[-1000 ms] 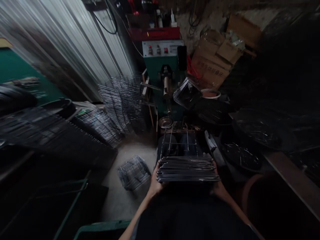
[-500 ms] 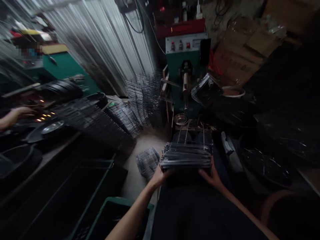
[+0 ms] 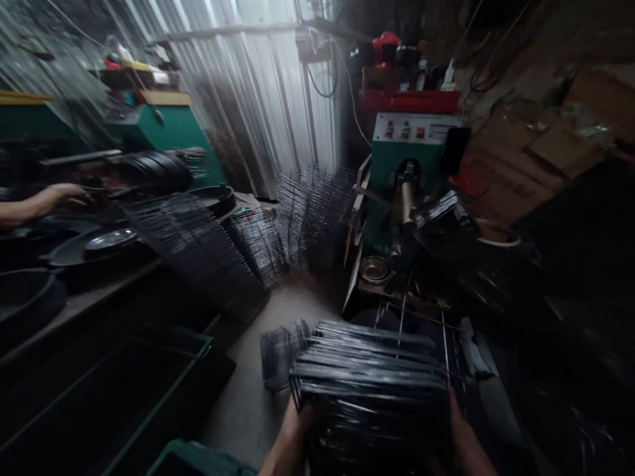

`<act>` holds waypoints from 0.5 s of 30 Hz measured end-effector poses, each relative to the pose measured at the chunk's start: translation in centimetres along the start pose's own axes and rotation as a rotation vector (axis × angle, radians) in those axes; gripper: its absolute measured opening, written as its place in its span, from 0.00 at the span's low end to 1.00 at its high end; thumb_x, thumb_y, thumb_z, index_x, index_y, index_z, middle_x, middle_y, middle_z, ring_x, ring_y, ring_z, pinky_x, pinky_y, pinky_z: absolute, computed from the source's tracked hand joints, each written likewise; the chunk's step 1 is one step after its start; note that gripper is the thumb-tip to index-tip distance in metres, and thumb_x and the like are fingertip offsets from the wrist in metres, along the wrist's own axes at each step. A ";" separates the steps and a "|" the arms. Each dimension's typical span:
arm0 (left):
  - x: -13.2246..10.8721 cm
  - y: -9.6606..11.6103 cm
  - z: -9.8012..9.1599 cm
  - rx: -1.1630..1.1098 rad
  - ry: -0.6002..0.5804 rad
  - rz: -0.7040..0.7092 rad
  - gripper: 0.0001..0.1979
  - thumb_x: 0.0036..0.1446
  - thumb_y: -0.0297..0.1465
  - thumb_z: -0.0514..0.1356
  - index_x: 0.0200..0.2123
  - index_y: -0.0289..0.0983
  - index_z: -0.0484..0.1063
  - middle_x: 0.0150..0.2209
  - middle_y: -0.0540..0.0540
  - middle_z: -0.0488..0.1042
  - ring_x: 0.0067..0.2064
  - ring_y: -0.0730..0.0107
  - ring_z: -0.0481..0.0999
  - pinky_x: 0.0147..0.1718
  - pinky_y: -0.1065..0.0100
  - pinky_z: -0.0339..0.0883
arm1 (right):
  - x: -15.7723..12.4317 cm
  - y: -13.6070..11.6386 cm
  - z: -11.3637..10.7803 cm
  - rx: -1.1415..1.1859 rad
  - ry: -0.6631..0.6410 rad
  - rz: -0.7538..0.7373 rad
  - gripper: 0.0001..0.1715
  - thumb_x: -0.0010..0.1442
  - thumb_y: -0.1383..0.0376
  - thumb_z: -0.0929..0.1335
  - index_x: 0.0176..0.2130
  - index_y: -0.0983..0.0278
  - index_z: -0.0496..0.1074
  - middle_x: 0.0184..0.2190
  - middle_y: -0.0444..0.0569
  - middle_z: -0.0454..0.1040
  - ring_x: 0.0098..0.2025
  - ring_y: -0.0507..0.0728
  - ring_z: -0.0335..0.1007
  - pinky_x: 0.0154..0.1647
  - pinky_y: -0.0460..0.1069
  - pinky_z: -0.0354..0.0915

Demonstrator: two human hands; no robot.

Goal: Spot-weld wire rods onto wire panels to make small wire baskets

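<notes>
I hold a thick stack of wire grids low in front of me, tilted and blurred. My left hand grips its left side and my right hand grips its right side; both are half hidden behind the stack. A single wire grid lies just beyond the stack.
A green machine with red buttons stands ahead. Rows of upright wire grids lean by the corrugated wall, with another small stack of grids on the floor. Another person's arm reaches over a bench at left. Green crates sit lower left, cardboard boxes at right.
The stack has come up closer to the camera and tilted. My view has swung left, showing more of the left bench and the other person's arm.
</notes>
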State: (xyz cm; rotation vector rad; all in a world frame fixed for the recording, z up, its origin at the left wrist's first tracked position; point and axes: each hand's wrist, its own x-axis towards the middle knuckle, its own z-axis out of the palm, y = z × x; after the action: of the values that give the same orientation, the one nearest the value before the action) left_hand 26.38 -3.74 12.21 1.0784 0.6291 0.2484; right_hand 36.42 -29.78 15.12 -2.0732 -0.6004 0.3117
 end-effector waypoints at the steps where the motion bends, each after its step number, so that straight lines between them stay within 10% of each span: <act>1: 0.3 1.8 0.0 -0.070 0.012 -0.047 0.26 0.41 0.48 0.70 0.40 0.37 0.78 0.36 0.42 0.82 0.41 0.45 0.81 0.42 0.52 0.75 | 1.6 -2.5 -1.0 -0.038 -0.040 -0.037 0.50 0.63 0.56 0.65 0.73 0.65 0.38 0.57 0.61 0.72 0.56 0.69 0.72 0.54 0.59 0.70; 4: 3.9 8.1 1.3 -0.237 0.030 -0.039 0.17 0.38 0.36 0.72 0.34 0.36 0.77 0.31 0.47 0.81 0.31 0.59 0.80 0.32 0.64 0.74 | 9.4 -9.8 -4.3 -0.113 -0.179 -0.205 0.46 0.62 0.59 0.65 0.71 0.66 0.43 0.58 0.60 0.70 0.59 0.65 0.69 0.58 0.55 0.67; 8: 14.7 14.3 5.2 -0.375 0.013 0.117 0.15 0.38 0.30 0.68 0.34 0.33 0.76 0.24 0.51 0.77 0.22 0.70 0.74 0.24 0.71 0.68 | 25.1 -15.7 -7.1 -0.278 -0.219 -0.288 0.36 0.54 0.63 0.67 0.60 0.66 0.57 0.43 0.53 0.77 0.47 0.64 0.74 0.50 0.55 0.68; 15: 33.8 14.2 11.1 -0.590 -0.082 0.051 0.08 0.45 0.34 0.62 0.25 0.33 0.71 0.18 0.49 0.73 0.20 0.70 0.71 0.24 0.69 0.68 | 45.1 -18.1 -7.3 -0.873 -0.274 -0.021 0.34 0.53 0.65 0.67 0.57 0.70 0.56 0.42 0.59 0.76 0.43 0.65 0.74 0.37 0.51 0.68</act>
State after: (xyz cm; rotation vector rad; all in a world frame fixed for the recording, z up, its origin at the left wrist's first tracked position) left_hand 61.47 10.94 16.18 0.5323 0.4140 0.4027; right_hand 72.63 -2.97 34.85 -2.8753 -1.0563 0.3634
